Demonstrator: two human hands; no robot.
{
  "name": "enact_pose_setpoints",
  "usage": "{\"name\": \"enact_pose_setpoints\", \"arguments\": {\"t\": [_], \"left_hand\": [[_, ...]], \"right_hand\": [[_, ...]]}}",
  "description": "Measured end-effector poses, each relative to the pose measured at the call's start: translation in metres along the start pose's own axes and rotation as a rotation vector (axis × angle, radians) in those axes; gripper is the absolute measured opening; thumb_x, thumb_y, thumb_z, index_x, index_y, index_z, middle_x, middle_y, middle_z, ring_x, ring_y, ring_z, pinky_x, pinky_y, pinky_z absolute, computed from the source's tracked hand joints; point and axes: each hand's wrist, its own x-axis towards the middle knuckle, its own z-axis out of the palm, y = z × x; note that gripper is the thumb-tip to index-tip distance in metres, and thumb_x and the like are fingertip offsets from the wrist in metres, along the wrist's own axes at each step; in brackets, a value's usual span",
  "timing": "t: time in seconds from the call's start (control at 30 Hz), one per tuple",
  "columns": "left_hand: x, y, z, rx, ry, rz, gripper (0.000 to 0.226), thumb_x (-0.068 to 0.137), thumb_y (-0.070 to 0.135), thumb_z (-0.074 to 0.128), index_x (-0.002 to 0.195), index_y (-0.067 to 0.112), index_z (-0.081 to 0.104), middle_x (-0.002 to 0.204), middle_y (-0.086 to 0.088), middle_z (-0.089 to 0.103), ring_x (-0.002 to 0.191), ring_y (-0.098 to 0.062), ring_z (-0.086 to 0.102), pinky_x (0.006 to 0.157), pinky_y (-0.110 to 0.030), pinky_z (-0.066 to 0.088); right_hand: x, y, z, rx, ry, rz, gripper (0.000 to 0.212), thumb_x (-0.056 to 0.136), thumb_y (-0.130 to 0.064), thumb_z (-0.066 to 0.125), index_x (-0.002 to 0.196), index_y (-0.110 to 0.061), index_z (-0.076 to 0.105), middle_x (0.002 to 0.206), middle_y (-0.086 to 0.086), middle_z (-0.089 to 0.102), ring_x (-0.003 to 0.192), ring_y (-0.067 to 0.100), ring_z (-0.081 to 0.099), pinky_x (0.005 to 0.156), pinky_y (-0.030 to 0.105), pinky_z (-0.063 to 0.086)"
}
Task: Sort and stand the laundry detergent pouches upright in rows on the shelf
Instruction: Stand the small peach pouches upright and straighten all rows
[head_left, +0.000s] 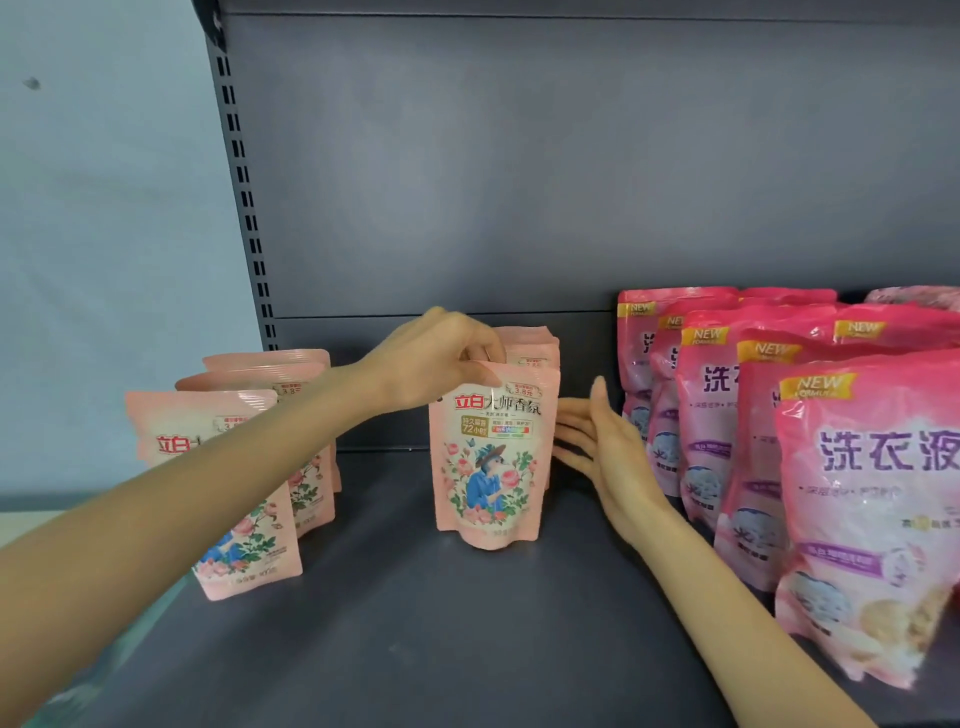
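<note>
While my left hand (441, 364) pinches the top of the pale pink pouch (493, 457) standing on the shelf (467, 634) and my right hand (602, 447) sits flat-fingered by its right edge, I'd square it against the far pouch (532, 343) before releasing.

Soft, even light leaves only faint shadows. Wide-angle distortion bows the slotted upright (244, 182); the lower corners blur; the magenta pouches (857, 467) carry a mild sheen.
</note>
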Motion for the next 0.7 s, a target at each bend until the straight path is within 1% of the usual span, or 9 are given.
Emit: {"name": "enact_pose_setpoints", "arguments": {"t": [0.1, 0.2, 0.3, 0.37, 0.4, 0.43, 0.5, 0.6, 0.7], "left_hand": [[0.003, -0.003, 0.006, 0.025, 0.042, -0.034, 0.008, 0.084, 0.021, 0.067, 0.091, 0.019, 0.068, 0.092, 0.005, 0.070, 0.083, -0.009, 0.066, 0.074, -0.042, 0.056], [0.007, -0.006, 0.012, 0.013, 0.085, -0.060, 0.010, 0.083, 0.022, 0.068, 0.093, 0.020, 0.069, 0.092, 0.006, 0.070, 0.083, -0.010, 0.065, 0.074, -0.042, 0.055], [0.003, -0.007, 0.024, -0.106, 0.242, -0.099, 0.019, 0.083, 0.023, 0.068, 0.101, 0.019, 0.066, 0.095, 0.007, 0.067, 0.088, -0.009, 0.063, 0.079, -0.038, 0.055], [-0.007, -0.007, 0.037, -0.267, 0.400, -0.148, 0.032, 0.082, 0.020, 0.068, 0.113, 0.017, 0.060, 0.100, 0.010, 0.062, 0.091, -0.004, 0.059, 0.081, -0.021, 0.052], [-0.015, -0.007, 0.044, -0.364, 0.454, -0.182, 0.037, 0.082, 0.018, 0.068, 0.117, 0.016, 0.056, 0.103, 0.012, 0.059, 0.090, 0.000, 0.057, 0.078, -0.010, 0.049], [-0.023, -0.008, 0.054, -0.455, 0.482, -0.220, 0.040, 0.083, 0.017, 0.068, 0.119, 0.015, 0.053, 0.103, 0.015, 0.057, 0.089, 0.004, 0.056, 0.074, -0.004, 0.046], [-0.039, -0.013, 0.073, -0.550, 0.453, -0.296, 0.039, 0.084, 0.017, 0.065, 0.120, 0.016, 0.049, 0.103, 0.017, 0.056, 0.089, 0.008, 0.056, 0.070, -0.002, 0.045], [-0.054, -0.026, 0.096, -0.527, 0.253, -0.378, 0.036, 0.085, 0.020, 0.065, 0.117, 0.019, 0.048, 0.105, 0.012, 0.059, 0.092, 0.002, 0.058, 0.069, -0.007, 0.048], [-0.060, -0.034, 0.104, -0.490, 0.147, -0.423, 0.026, 0.084, 0.016, 0.067, 0.104, 0.022, 0.050, 0.098, 0.010, 0.061, 0.086, -0.003, 0.061, 0.066, -0.010, 0.049]], "right_hand": [[-0.002, 0.000, -0.002, -0.110, -0.057, -0.057, 0.034, 0.089, -0.047, 0.047, 0.097, -0.021, 0.067, 0.100, -0.002, 0.072, 0.095, 0.009, 0.067, 0.084, 0.028, 0.053], [-0.006, 0.004, 0.001, -0.189, -0.143, -0.082, 0.006, 0.088, -0.021, 0.061, 0.089, -0.021, 0.067, 0.091, -0.007, 0.073, 0.087, 0.006, 0.069, 0.072, 0.020, 0.055], [-0.004, 0.007, 0.001, -0.200, -0.142, -0.106, 0.011, 0.087, -0.010, 0.063, 0.087, -0.020, 0.066, 0.089, -0.009, 0.072, 0.081, 0.006, 0.070, 0.064, 0.017, 0.054], [-0.002, 0.009, -0.001, -0.201, -0.114, -0.116, 0.010, 0.087, -0.011, 0.063, 0.087, -0.020, 0.067, 0.088, -0.008, 0.073, 0.081, 0.007, 0.070, 0.064, 0.019, 0.055], [-0.002, 0.009, -0.002, -0.195, -0.101, -0.115, 0.010, 0.087, -0.011, 0.063, 0.086, -0.020, 0.067, 0.088, -0.008, 0.072, 0.080, 0.007, 0.070, 0.063, 0.019, 0.055], [-0.001, 0.009, -0.003, -0.191, -0.093, -0.116, 0.009, 0.086, -0.011, 0.063, 0.086, -0.020, 0.066, 0.088, -0.008, 0.072, 0.080, 0.007, 0.070, 0.063, 0.019, 0.055], [0.000, 0.009, -0.005, -0.184, -0.096, -0.106, 0.009, 0.086, -0.011, 0.064, 0.087, -0.019, 0.066, 0.089, -0.006, 0.072, 0.079, 0.007, 0.070, 0.063, 0.020, 0.056], [-0.001, 0.008, -0.010, -0.202, -0.201, -0.005, 0.017, 0.084, -0.005, 0.065, 0.092, -0.020, 0.063, 0.092, -0.008, 0.069, 0.076, 0.004, 0.070, 0.060, 0.020, 0.055], [0.000, 0.015, -0.014, -0.444, -0.334, 0.087, 0.026, 0.081, -0.003, 0.068, 0.098, -0.022, 0.062, 0.095, -0.008, 0.068, 0.084, 0.006, 0.067, 0.065, 0.021, 0.056]]}}
